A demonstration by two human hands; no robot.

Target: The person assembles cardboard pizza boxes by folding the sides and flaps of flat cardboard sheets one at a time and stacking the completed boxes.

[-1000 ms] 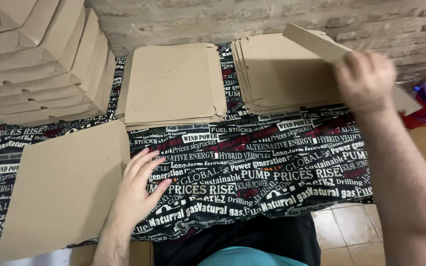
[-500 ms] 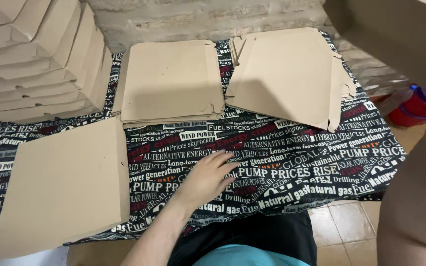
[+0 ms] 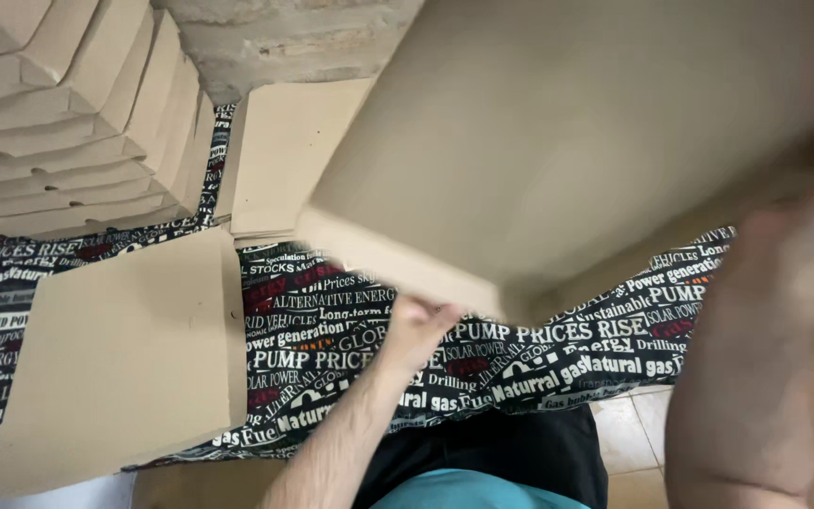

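A large flat sheet of brown cardboard (image 3: 567, 141) fills the upper right of the view, held up close to the camera. My right hand (image 3: 807, 226) is blurred at the right edge and grips this sheet. My left hand (image 3: 416, 330) reaches up under the sheet's lower front edge, fingers touching it. Below lies a table covered with a black cloth printed in white and red lettering (image 3: 332, 320).
A flat cardboard sheet (image 3: 124, 358) lies on the cloth at the left. A stack of flat sheets (image 3: 284, 160) lies at the back centre. Folded cardboard boxes (image 3: 58, 123) are piled at the back left. Tiled floor (image 3: 633, 424) shows at the lower right.
My right hand lifted a cardboard sheet off the right-hand stack and swung it up towards the camera. My left hand left the cloth and rose to the sheet's lower edge.
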